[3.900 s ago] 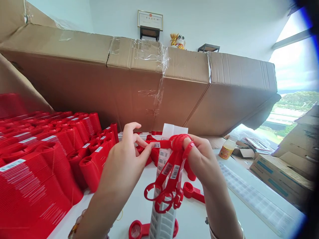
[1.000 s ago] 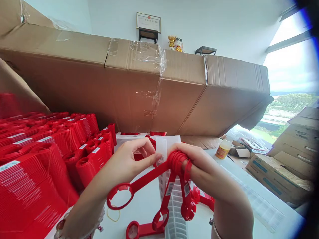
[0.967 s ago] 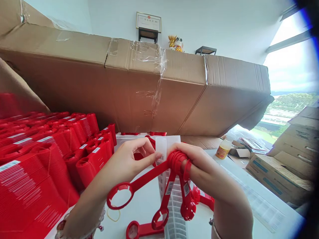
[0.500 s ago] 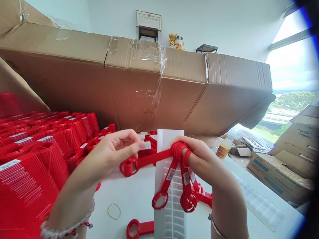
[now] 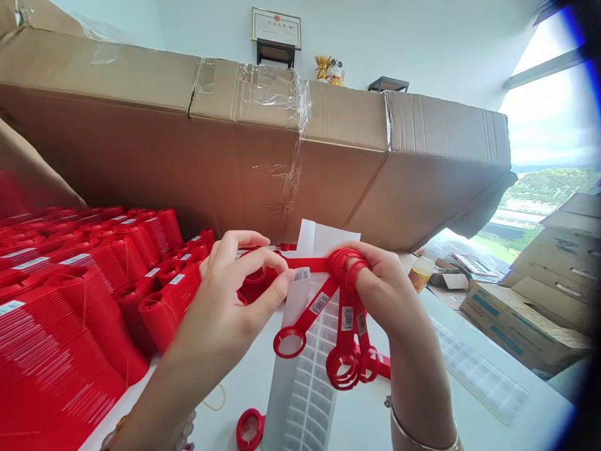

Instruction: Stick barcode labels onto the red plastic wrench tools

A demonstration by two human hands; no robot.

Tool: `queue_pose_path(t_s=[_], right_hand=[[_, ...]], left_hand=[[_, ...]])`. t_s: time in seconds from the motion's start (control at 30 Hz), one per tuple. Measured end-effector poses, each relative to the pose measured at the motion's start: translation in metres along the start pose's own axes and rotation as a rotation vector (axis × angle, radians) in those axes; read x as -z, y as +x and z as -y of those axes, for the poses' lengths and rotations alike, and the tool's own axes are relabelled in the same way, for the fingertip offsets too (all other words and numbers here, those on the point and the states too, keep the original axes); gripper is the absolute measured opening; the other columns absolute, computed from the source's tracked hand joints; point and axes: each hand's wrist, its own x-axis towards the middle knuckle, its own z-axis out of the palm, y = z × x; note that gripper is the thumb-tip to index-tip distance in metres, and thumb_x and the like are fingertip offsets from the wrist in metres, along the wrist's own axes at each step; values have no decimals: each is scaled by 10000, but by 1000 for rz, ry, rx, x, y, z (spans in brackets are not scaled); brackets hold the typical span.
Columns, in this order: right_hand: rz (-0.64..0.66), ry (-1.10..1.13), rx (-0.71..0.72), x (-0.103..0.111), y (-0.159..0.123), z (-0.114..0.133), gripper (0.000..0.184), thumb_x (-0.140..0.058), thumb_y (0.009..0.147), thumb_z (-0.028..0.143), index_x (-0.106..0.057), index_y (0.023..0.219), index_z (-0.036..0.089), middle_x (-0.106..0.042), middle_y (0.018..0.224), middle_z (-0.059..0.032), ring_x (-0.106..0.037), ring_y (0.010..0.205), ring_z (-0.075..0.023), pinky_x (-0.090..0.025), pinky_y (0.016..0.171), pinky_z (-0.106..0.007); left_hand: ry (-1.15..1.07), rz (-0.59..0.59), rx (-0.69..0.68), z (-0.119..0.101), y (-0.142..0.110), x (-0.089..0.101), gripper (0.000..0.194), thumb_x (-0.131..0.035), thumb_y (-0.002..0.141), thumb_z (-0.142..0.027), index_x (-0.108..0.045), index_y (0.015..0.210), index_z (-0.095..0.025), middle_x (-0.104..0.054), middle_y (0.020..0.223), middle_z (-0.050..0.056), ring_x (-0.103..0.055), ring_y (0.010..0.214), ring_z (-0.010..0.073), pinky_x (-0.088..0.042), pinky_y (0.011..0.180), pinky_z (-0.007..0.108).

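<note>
Head cam: right hand (image 5: 378, 291) clenched round bunch of barcoded red plastic ring-end handles (image 5: 317, 310), several rings dangling over white table (image 5: 235, 382); left hand (image 5: 239, 282) gripping ring end of one handle, stretched horiz. to left, just beside right hand.

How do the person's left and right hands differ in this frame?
The left hand curls around one end of a red plastic handle, while the right hand has a bunch of red plastic rings looped over its fingers. Barcode-labelled red handles hang below the right hand, none below the left. The left wrist wears a beaded bracelet, the right a metal bangle. Both hands are bare, and the handle runs between them.
</note>
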Motion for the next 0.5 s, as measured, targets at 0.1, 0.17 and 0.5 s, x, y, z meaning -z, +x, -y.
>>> queue_pose_path(t_s=[0.1, 0.17, 0.5], right_hand=[[13, 3, 7, -2, -3, 2, 256, -466, 846, 163, -721, 849, 192, -663, 674, 23, -548, 572, -107, -411, 438, -187], [20, 12, 13, -2, -4, 2, 261, -470, 858, 169, -731, 858, 193, -666, 677, 25, -547, 570, -107, -413, 432, -187], [35, 28, 60, -3, -7, 6, 254, -463, 865, 133, -694, 778, 193, -631, 646, 38, -521, 545, -82, -384, 420, -160]], left_hand=[[-3, 14, 18, 0, 2, -4, 281, -605, 890, -554, -738, 772, -336, -574, 1280, 10, -546, 1232, 338, -468, 1033, 608], [3, -6, 3, 2, 3, -4, 266, -614, 897, -533, -737, 777, -331, -575, 1277, 4, -562, 1215, 320, -475, 1038, 585], [22, -28, -40, 10, 5, -4, 279, -666, 893, -552, -731, 771, -310, -591, 1231, -11, -597, 1146, 273, -502, 1034, 484]])
